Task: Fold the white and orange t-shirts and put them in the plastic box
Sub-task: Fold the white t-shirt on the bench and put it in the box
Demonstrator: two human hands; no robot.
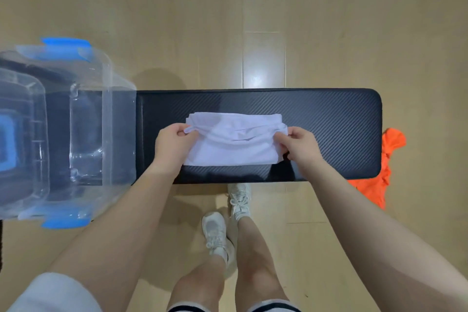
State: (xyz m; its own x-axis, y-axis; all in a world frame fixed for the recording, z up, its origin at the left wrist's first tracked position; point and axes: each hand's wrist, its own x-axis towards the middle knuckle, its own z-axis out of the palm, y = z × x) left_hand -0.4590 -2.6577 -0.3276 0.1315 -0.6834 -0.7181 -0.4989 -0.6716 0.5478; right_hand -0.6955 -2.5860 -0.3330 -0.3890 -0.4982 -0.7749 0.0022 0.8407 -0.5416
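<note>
The white shirt [233, 142] between my hands is thin, soft cloth, matt, creased where it bunches. My table [329, 119] is padded, its dark cover ribbed in a fine diagonal weave with a slight sheen. The box [106, 99] is clear, glossy plastic with blue plastic clips. The orange shirt [387, 157] is matt cloth. The floor [253, 7] looks like smooth, shiny wood.

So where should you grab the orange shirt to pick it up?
Probably the bunched upper part of the orange t-shirt, coming from the right end of the black padded bench. It hangs crumpled over that end, and its top fold is nearest the right hand. Both hands are busy now: the left hand and right pinch the white t-shirt.
</note>
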